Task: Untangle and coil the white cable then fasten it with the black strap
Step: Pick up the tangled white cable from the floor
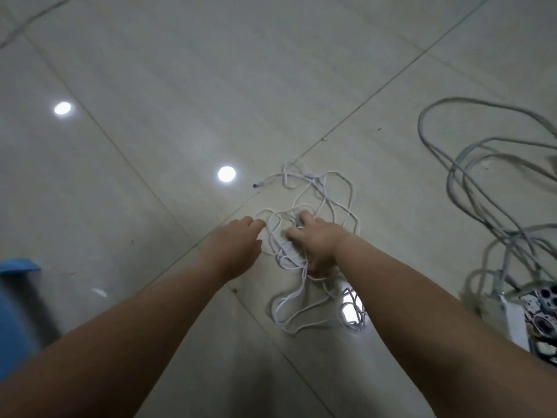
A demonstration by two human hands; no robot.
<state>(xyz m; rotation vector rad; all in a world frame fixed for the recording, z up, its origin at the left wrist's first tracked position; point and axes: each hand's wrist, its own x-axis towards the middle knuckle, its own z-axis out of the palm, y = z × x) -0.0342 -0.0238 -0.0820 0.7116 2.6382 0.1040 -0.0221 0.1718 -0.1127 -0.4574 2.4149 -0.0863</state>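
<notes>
A thin white cable [328,191] lies in a loose tangle on the glossy tiled floor, its loops spreading from near a dark plug tip [255,185] down to the lower loops. My right hand [316,241] rests on the middle of the tangle, fingers curled around a bunch of strands. My left hand [238,245] reaches in from the left, its fingertips touching the tangle's left edge; whether it grips a strand is unclear. No black strap shows anywhere.
Thicker grey cables [470,176] sprawl at the right, running to a white power strip [524,315] at the right edge. A blue object [15,297] sits at the left edge. Ceiling lights reflect on the tiles [226,174].
</notes>
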